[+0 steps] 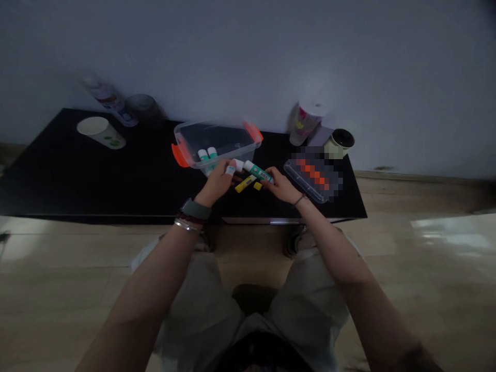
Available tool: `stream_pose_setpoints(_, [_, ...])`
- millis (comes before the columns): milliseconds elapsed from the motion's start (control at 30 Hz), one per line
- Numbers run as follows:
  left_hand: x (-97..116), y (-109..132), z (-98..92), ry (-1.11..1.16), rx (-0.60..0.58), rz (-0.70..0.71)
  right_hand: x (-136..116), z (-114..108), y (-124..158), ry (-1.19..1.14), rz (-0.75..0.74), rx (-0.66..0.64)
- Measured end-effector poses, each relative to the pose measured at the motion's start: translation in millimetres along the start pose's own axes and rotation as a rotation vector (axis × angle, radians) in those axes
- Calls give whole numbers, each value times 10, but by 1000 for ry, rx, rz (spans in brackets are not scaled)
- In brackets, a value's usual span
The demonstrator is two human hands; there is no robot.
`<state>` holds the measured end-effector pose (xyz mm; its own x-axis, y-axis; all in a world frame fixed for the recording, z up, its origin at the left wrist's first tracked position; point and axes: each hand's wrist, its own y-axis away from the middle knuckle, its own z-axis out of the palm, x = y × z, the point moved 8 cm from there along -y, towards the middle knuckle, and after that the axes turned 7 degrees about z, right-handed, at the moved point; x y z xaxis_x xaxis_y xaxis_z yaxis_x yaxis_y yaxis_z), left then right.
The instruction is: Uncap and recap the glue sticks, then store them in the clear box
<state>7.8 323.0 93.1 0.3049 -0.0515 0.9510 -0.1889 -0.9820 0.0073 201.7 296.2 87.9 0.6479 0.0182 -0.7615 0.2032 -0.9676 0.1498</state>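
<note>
Over the black table (77, 175), the right hand (281, 187) is closed around a green-and-white marker (258, 173), and the curled left hand (216, 182) pinches its white cap (239, 165), just beside a clear plastic box (217, 135).

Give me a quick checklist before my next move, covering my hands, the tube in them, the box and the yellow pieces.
1. Right hand grip on the teal-labelled tube: ok, its end sits in the fingers.
2. Left hand on that tube: cannot tell, its fingers are near the white cap.
3. Clear plastic box open: ok, no lid on it, two white-capped tubes inside.
4. Yellow pieces apart from the held tube: ok, lying on the black table just below it.
5. Clear case contents: cannot tell, blurred.
</note>
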Motion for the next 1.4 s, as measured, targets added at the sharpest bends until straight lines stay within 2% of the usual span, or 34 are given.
stream_pose_setpoints(267, [-14,31,-20,41,5,-23,-161,-40,71,13,-44,28])
stream_pose_setpoints(467, [-8,32,-11,44,9,-48,-333,-57,148,187,-128,65])
stream_pose_setpoints(633, [41,92,129,79,-125,-39,-448,-78,240,456,-151,121])
stream_pose_setpoints(733, [92,142,240,102,-226,5,-483,-77,274,643,-88,112])
stream_pose_setpoints(800, [107,162,277,82,-252,43,-494,-73,289,729,-26,85])
stream_pose_setpoints(967, [105,171,217,-52,-134,149,-592,-63,329,794,29,77])
stream_pose_setpoints(1100, [138,211,197,-148,-91,159,-667,-39,353,795,48,80])
stream_pose_setpoints(1267, [369,284,145,-267,-33,234,-771,-25,379,774,49,94])
stream_pose_setpoints(1400, [554,327,142,-276,2,306,-810,-18,395,761,75,95])
